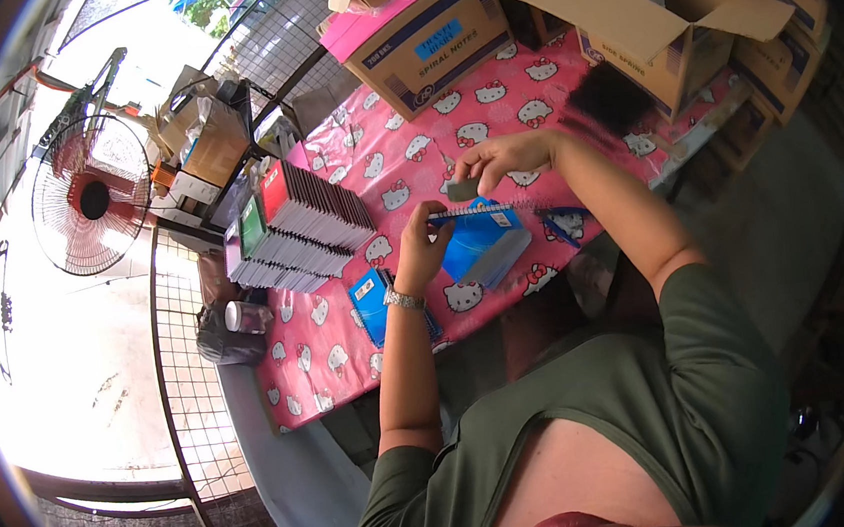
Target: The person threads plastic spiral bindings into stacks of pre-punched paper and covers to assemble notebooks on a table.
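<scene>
My left hand (pixel 425 249), with a metal watch (pixel 403 297) at its wrist, is closed on the left end of a spiral notebook (pixel 488 211), seen edge-on with its coil across the top. Just above the coil, my right hand (pixel 505 162) pinches a small flat dark grey-green piece (pixel 462 191); its exact kind is not clear. Below the held notebook lies a pile of blue-covered pads (pixel 487 250). Another blue spiral notebook (pixel 371 306) rests beside my left wrist. To the right of the pile is a slim blue tool (pixel 560 232), perhaps a pen or cutter.
Stacked spiral notebooks (pixel 312 211) with red and green covers stand at the left of the pink patterned table (pixel 296 375). Cardboard boxes (pixel 433 47) line the back, one open box (pixel 669 51) at right beside black coils (pixel 613 96). A fan (pixel 93 200) stands far left.
</scene>
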`<control>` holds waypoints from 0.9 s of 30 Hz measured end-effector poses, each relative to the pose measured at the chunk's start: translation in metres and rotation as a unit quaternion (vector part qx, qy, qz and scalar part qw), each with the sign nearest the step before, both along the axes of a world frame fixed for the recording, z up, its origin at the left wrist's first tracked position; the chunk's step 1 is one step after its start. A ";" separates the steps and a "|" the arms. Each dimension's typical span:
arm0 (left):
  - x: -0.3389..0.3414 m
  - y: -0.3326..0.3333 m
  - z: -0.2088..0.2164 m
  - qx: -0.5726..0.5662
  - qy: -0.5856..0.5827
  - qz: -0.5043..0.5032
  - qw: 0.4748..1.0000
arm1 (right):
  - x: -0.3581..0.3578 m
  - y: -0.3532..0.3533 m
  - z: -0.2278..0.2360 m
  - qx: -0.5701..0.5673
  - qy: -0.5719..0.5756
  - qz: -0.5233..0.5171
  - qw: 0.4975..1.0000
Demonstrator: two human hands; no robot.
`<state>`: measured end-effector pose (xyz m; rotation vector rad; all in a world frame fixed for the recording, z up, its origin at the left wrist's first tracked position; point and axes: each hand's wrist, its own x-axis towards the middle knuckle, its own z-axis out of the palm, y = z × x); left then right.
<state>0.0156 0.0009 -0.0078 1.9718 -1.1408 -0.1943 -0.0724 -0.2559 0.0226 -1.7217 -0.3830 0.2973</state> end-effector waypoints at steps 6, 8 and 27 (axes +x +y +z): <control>-0.002 -0.002 -0.001 -0.003 -0.006 0.009 1.000 | 0.023 -0.024 -0.041 -0.227 0.024 -0.116 0.967; -0.002 0.000 -0.001 -0.003 0.004 0.030 1.000 | 0.017 -0.030 -0.072 -0.427 0.031 -0.289 0.856; -0.009 -0.009 0.001 -0.015 0.040 0.053 0.998 | 0.042 -0.017 -0.064 -0.017 0.060 -0.081 0.995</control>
